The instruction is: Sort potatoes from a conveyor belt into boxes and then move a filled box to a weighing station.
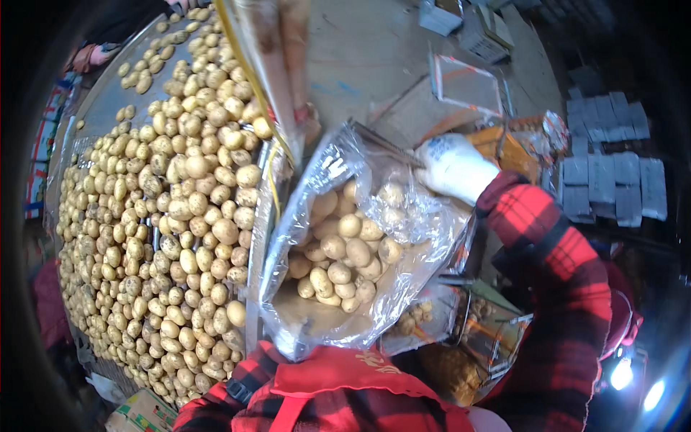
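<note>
A box lined with a clear plastic bag stands in front of me, just right of the sorting table. Inside lies a heap of pale yellow potatoes, with bare brown cardboard showing at the near end. My right hand, in a white work glove, grips the box's far right edge where the liner folds over it. My left sleeve reaches the near left corner of the box; the hand there is mostly hidden by the liner and my red apron, so its grip cannot be made out.
Many loose potatoes cover the metal-edged sorting table on the left. A person's gloved hand is at its far left. Other lined boxes with potatoes stand at my right. Stacked cartons are farther right; an orange crate is beyond my glove.
</note>
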Demonstrator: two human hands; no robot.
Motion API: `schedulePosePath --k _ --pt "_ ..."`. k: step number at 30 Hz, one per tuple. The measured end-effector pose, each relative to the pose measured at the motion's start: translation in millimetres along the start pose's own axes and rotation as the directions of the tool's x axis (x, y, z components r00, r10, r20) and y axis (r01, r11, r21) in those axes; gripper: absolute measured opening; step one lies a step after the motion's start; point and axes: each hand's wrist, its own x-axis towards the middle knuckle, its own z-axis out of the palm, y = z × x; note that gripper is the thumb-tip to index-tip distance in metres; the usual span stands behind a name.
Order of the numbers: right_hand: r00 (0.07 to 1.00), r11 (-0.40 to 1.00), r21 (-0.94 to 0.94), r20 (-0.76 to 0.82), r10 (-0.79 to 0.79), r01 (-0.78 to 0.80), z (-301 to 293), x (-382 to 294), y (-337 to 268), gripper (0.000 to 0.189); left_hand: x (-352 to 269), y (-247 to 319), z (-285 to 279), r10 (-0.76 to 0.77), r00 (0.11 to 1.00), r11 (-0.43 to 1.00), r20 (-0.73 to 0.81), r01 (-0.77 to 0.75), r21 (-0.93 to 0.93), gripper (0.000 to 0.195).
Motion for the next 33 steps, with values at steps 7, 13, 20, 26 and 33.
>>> schedulePosePath --k 7,13,20,26,33 --pt "0.926 0.996 0.069 -0.377 -0.029 0.059 -35.4 -144.3 -6.4 0.026 -54.8 -18.9 -38.4 0.061 0.998 0.984 0.028 -0.065 0.164 0.025" --pt "0.818 0.983 0.133 -0.547 0.176 -0.123 -0.8 -301.9 -30.3 0.036 -69.9 47.2 -80.3 -0.234 0.957 0.958 0.171 0.257 -0.129 0.026" --pt "0.807 0.879 0.208 -0.348 0.477 -0.43 58.9 -434.1 -74.1 0.037 -104.5 101.2 -60.9 -0.189 0.953 0.959 0.237 0.231 -0.165 0.027" --pt "0.717 0.714 0.319 -0.132 0.685 -0.623 133.9 -495.5 -87.5 0.049 -116.1 132.9 -25.9 -0.117 0.949 0.971 0.293 0.171 -0.166 0.029" --pt "0.606 0.437 0.526 0.202 0.77 -0.73 209.2 -517.4 -71.1 0.052 -70.6 177.5 -12.2 0.152 0.941 0.98 0.301 -0.103 -0.172 0.028"
